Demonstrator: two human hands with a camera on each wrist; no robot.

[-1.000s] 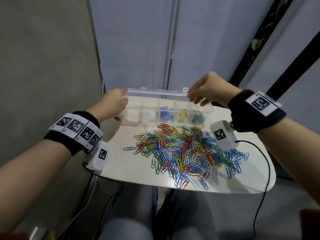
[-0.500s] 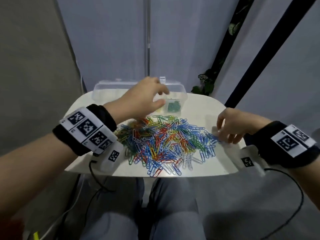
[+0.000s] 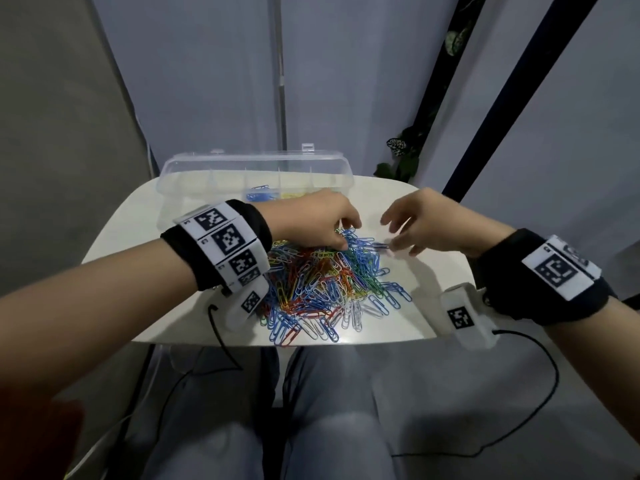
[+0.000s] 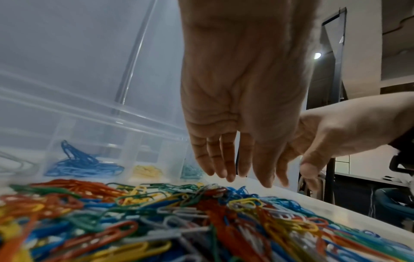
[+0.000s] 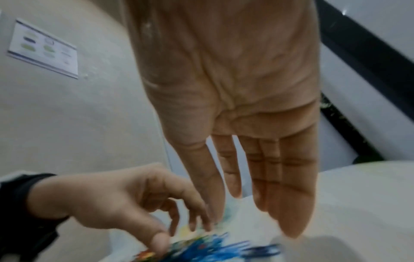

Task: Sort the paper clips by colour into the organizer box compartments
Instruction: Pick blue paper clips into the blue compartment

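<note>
Blue, yellow and green clips already sit in small separate heaps inside the clear organizer box [image 3: 256, 181], which stands open at the far edge of the white table [image 3: 114, 237]; the blue heap [image 4: 82, 166] is the biggest of the three, the yellow heap [image 4: 146, 171] and the green heap [image 4: 190, 172] are only small clusters beside it, each in its own compartment. A few pale clips seem to lie in the compartment to the left of the blue one, though that corner is too blurred to be sure. Nearly everything else is unsorted: the big mixed pile of paper clips [image 3: 329, 285] spreads across the table on the near side of the box, with red, orange, blue, green, yellow and white all tangled together. I'd say the job is in its early part, with far more in the pile than in the box. Both hands are down at the edge of the pile nearest the box. The left hand [image 3: 315, 220] has its fingers [image 4: 220, 159] hanging straight and slack over the clips, holding nothing that I can see. The right hand [image 3: 426, 221] reaches in from the other side with its fingers [image 5: 284, 186] stretched out; a dark blue clip [image 3: 381, 244] lies right at its fingertips, but whether it is pinched I cannot tell.
</note>
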